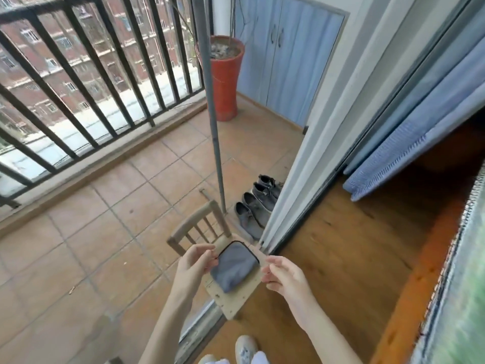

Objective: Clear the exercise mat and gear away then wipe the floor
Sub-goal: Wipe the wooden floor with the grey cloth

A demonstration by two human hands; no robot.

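A folded grey-blue cloth (233, 269) with dark trim lies on the seat of a small wooden chair (231, 300) in the balcony doorway. My left hand (194, 264) is at the cloth's left edge, with thumb and fingertips closed on the trim there. My right hand (284, 275) hovers just right of the cloth with loosely curled fingers that hold nothing. No exercise mat or gear is in view.
The tiled balcony floor (105, 232) runs left to a black railing (78, 74). A grey pole (217, 153) stands behind the chair. Two pairs of grey shoes (257, 206) sit by the sliding door frame (301, 179). A red plant pot (225, 74) and blue cabinet (294, 61) stand at the far end.
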